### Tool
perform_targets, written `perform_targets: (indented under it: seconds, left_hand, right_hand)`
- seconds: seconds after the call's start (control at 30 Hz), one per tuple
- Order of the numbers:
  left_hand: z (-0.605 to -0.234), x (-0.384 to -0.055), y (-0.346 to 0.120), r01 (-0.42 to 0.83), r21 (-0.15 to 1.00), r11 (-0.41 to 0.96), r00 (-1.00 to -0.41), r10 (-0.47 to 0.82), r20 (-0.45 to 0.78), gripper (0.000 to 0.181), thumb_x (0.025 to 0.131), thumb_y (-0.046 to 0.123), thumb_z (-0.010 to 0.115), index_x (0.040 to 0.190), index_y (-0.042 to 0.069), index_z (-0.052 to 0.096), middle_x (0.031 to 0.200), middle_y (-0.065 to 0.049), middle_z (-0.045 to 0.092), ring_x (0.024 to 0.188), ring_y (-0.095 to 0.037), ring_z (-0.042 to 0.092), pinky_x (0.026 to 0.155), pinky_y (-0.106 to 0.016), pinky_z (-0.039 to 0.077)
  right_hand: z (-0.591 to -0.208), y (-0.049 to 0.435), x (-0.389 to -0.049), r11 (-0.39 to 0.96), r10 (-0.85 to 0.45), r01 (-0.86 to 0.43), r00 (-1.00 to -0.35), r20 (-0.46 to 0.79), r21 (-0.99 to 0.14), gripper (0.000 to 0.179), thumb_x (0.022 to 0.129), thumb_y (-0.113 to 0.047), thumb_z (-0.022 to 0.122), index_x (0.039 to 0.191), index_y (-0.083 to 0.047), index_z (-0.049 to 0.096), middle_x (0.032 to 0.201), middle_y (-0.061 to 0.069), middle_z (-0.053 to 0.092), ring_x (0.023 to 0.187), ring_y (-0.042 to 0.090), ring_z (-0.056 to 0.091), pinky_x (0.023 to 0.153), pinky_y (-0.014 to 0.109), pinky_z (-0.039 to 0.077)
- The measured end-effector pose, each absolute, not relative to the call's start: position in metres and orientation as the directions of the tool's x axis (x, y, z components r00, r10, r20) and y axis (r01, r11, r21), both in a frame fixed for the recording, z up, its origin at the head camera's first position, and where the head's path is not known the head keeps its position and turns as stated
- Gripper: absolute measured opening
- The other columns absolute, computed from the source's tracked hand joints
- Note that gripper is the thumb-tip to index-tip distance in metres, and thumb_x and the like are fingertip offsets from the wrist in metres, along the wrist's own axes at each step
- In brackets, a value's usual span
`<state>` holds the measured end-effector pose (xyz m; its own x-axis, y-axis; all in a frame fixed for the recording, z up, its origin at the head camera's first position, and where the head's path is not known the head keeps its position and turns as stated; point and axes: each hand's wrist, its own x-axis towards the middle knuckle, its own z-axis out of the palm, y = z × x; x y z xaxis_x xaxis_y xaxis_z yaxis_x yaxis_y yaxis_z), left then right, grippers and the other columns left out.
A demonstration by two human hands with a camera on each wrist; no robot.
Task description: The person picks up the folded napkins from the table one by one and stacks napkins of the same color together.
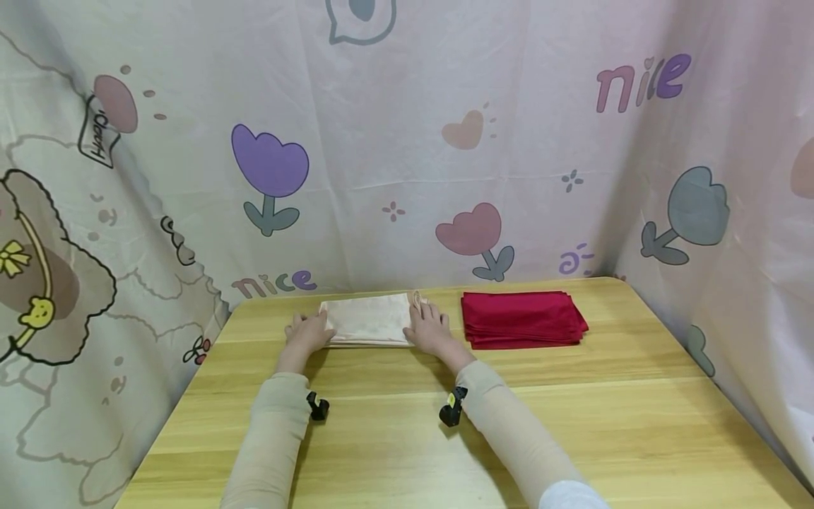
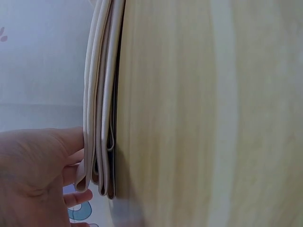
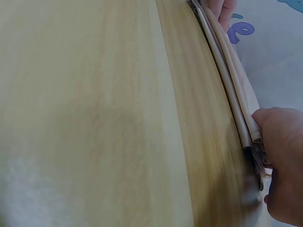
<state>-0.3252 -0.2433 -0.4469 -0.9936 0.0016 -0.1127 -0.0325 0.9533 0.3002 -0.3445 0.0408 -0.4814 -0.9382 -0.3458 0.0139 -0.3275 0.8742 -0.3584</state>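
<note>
A folded cream cloth lies in a layered stack at the back of the table, its folded edges facing me. A thin cord loop sticks out at its upper right corner. My left hand grips the left end, with the thumb at the top layer and the fingers round the end; their tips are partly hidden. At the right end my right hand holds the cloth, thumb along the near edge. The far fingers of that hand are mostly out of sight.
To the right of the cream stack lies a stack of folded red cloth. Both rest on a wooden table. A printed curtain hangs right behind the table's back edge and along both sides.
</note>
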Motion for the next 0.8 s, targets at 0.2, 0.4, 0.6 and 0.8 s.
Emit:
perform_targets:
  seconds: [0.2, 0.4, 0.6, 0.8]
  left_hand:
    - [-0.4491, -0.3254, -0.2442, -0.058, 0.288, 0.956, -0.987, -0.012, -0.159, 0.066, 0.100, 0.040, 0.048, 0.153, 0.007, 0.027, 0.157, -0.021, 0.029, 0.139, -0.054, 0.015, 0.106, -0.074, 0.011]
    - [-0.4489, -0.3256, -0.2445, -0.074, 0.292, 0.954, -0.981, -0.017, -0.192, 0.069, 0.101, 0.047, 0.041, 0.155, 0.008, 0.023, 0.160, -0.020, 0.022, 0.145, -0.053, 0.005, 0.107, -0.078, -0.003]
    - [-0.4475, -0.3224, -0.2434, -0.073, 0.273, 0.959, -0.975, -0.010, -0.224, 0.070, 0.102, 0.050, 0.035, 0.156, 0.008, 0.017, 0.162, -0.020, 0.013, 0.147, -0.050, -0.003, 0.105, -0.080, -0.006]
    - [-0.4477, -0.3181, -0.2437, -0.068, 0.267, 0.961, -0.967, 0.002, -0.253, 0.070, 0.103, 0.048, 0.031, 0.157, 0.007, 0.009, 0.163, -0.019, 0.005, 0.147, -0.049, -0.009, 0.103, -0.080, -0.009]
  right_hand:
    - [-0.4813, 0.0414, -0.3409, 0.891, -0.331, -0.308, -0.944, -0.011, -0.334, 0.064, 0.102, -0.046, 0.038, 0.156, -0.015, 0.021, 0.163, 0.014, 0.012, 0.151, 0.034, 0.008, 0.117, 0.059, 0.014]
    - [-0.4809, 0.0417, -0.3405, 0.906, -0.309, -0.292, -0.951, -0.006, -0.306, 0.066, 0.102, -0.049, 0.037, 0.157, -0.016, 0.018, 0.165, 0.014, 0.004, 0.152, 0.033, 0.003, 0.119, 0.058, 0.009]
    - [-0.4817, 0.0412, -0.3409, 0.921, -0.302, -0.286, -0.953, -0.022, -0.263, 0.070, 0.102, -0.051, 0.034, 0.158, -0.015, 0.011, 0.166, 0.010, -0.001, 0.153, 0.029, -0.004, 0.121, 0.057, 0.005]
    - [-0.4832, 0.0409, -0.3408, 0.924, -0.295, -0.274, -0.955, -0.041, -0.267, 0.075, 0.102, -0.052, 0.032, 0.158, -0.013, 0.001, 0.166, 0.006, -0.006, 0.153, 0.026, -0.011, 0.122, 0.056, 0.001]
